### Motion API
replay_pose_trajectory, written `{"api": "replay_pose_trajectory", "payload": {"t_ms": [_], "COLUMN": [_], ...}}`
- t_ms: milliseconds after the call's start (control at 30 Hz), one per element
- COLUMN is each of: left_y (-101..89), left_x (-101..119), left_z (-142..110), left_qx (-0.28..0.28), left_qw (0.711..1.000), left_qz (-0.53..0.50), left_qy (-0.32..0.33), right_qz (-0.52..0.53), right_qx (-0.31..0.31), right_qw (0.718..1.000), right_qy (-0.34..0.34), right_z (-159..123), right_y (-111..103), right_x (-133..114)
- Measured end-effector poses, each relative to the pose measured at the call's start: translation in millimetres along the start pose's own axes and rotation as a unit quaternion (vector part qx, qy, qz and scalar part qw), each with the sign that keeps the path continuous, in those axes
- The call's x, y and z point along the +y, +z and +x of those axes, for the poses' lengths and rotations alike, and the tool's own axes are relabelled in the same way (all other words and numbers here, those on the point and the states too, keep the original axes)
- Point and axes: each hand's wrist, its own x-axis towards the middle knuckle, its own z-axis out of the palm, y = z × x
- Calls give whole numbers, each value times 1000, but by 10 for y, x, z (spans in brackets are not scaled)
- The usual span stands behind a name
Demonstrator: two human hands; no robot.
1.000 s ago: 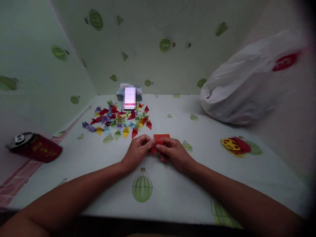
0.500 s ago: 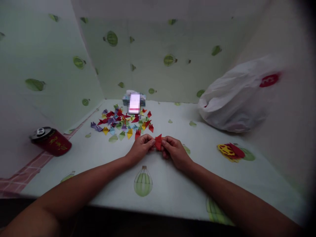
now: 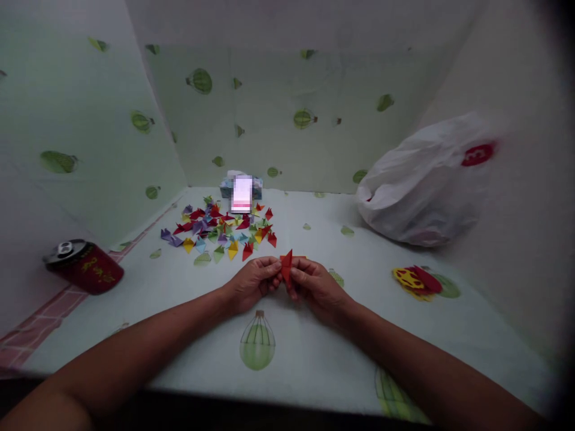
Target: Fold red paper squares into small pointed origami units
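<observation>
Between my hands is a small piece of folded red origami paper point(image 3: 287, 266), its tip pointing up. My left hand point(image 3: 257, 280) pinches its left side with thumb and fingers. From the right, my right hand point(image 3: 318, 286) grips the other side, thumb on the front face. An orange-red strip of paper point(image 3: 300, 258) shows just behind the right fingers; whether it lies on the table I cannot tell. Beyond my hands, many folded paper pieces point(image 3: 222, 237) in red, yellow, green, blue and purple are spread over the table.
A lit phone point(image 3: 242, 193) leans on a tissue box point(image 3: 224, 188) at the back. At left a red drink can point(image 3: 90, 266) stands near the wall. On the right are a white plastic bag point(image 3: 413, 185) and yellow and red cut-outs point(image 3: 415, 281) on the patterned tablecloth point(image 3: 215, 353).
The folded red paper is now turned narrower and more upright, and my fingers have shifted on it. The whole view has tilted slightly, so everything sits a little lower.
</observation>
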Motion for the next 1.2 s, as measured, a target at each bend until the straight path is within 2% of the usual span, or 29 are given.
{"api": "replay_pose_trajectory", "payload": {"t_ms": [500,700,800,900,1067,1200], "left_y": [-17,-23,-9,-2,-26,-47], "left_x": [-1,-10,-18,-21,9,40], "left_z": [-11,2,2,-14,-38,-30], "left_qx": [-24,-19,-10,-7,-19,-14], "left_qw": [997,999,1000,999,985,979], "left_qz": [-58,-37,-14,21,163,198], "left_qy": [-34,-12,16,30,44,32], "right_qz": [8,5,-15,-78,-217,-405], "right_qx": [-18,-23,-3,34,87,121], "right_qw": [1000,1000,1000,996,972,905], "right_qy": [7,12,8,2,28,-51], "right_z": [-11,-24,-29,-25,-30,-46], "right_y": [6,31,48,42,-5,-28], "right_x": [-16,-50,-63,-52,-24,-16]}}
